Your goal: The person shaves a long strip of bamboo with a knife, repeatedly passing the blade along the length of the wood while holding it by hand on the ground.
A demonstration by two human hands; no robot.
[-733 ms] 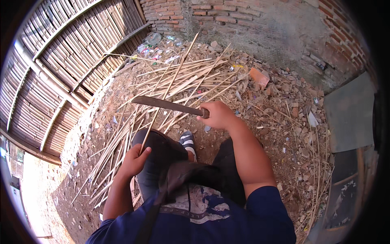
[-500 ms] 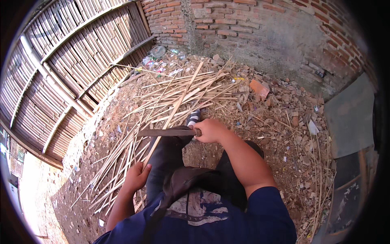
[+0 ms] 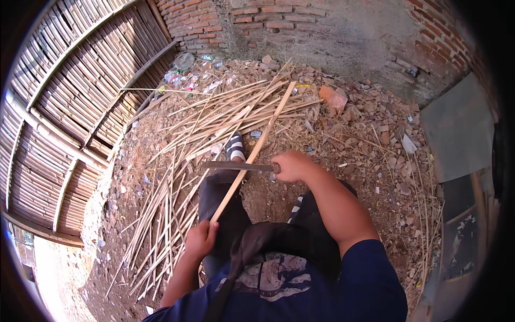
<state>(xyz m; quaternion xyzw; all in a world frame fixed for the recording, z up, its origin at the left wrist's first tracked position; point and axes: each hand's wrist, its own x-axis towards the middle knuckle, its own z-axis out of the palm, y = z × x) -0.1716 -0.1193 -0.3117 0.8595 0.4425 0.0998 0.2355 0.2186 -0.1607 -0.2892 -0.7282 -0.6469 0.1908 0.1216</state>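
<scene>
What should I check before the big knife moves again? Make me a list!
1. Right hand closed around the handle of the machete: ok.
2. Left hand gripping the bamboo strip near its lower end: ok.
3. Left hand apart from the blade: ok, it is lower down the strip.
4. Blade touching the strip: cannot tell; they cross in this view.
5. Left knee well away from the blade: cannot tell; the blade overlaps it in view, but the gap is unclear.
6. Ground ahead free of loose bamboo strips: not ok, many lie there.
</scene>
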